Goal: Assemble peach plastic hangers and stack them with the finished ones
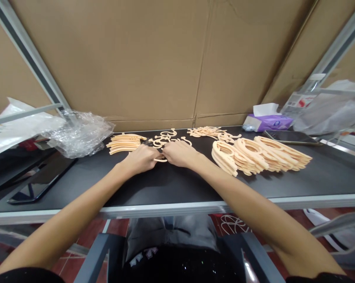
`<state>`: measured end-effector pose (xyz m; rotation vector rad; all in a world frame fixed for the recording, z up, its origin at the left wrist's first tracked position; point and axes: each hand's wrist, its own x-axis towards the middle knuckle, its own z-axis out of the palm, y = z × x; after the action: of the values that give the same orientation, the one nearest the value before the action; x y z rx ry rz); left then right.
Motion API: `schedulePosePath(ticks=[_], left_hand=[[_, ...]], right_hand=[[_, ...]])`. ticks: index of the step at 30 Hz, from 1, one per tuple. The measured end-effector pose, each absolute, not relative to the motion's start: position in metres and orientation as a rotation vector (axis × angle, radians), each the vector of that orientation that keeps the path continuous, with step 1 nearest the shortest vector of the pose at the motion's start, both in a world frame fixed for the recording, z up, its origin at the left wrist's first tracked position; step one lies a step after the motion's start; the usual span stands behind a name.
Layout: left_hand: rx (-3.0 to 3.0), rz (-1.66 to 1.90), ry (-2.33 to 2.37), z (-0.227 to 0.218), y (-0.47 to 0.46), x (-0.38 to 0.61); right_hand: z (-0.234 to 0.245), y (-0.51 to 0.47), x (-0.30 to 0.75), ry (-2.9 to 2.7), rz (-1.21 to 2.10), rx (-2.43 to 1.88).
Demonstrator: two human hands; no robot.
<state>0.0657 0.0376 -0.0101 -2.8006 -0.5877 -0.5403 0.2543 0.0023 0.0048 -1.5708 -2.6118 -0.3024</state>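
My left hand [140,158] and my right hand [179,153] meet at the middle of the black table [171,182], fingers curled together around a small peach plastic piece [160,159]. Loose hook-shaped peach pieces [165,138] lie just beyond my fingers. A stack of curved peach strips [124,143] sits to the left of my left hand. To the right of my right hand, a long row of peach rings [260,154] leans overlapped. More small peach parts [208,132] are heaped behind that row.
Crumpled clear plastic [81,133] lies at the far left by a white bag [18,125]. A purple tissue pack [267,121] and a dark phone [292,137] lie at the back right. A cardboard wall [165,59] closes the back. A dark tablet [39,182] rests at left.
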Motion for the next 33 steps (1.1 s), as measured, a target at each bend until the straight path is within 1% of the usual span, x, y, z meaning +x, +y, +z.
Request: schedulePosePath(ticks=[5, 10, 16, 27, 33], left_hand=[[-2.828, -0.670, -0.480, -0.009, 0.044, 0.058], [-2.783, -0.825, -0.412, -0.012, 0.051, 0.053], [-2.759, -0.798, -0.408, -0.014, 0.053, 0.056], [-2.777, -0.676, -0.583, -0.012, 0.051, 0.055], [-2.784, -0.669, -0.625, -0.010, 0.048, 0.055]], right_hand=[[0.015, 0.001, 0.271, -2.545, -0.198, -1.618], [0.020, -0.003, 0.272, -2.547, -0.241, -1.609], [0.020, -0.006, 0.267, -2.558, -0.263, -1.640], [0.018, -0.006, 0.267, -2.533, -0.231, -1.654], [0.019, -0.007, 0.266, -2.531, -0.241, -1.649]])
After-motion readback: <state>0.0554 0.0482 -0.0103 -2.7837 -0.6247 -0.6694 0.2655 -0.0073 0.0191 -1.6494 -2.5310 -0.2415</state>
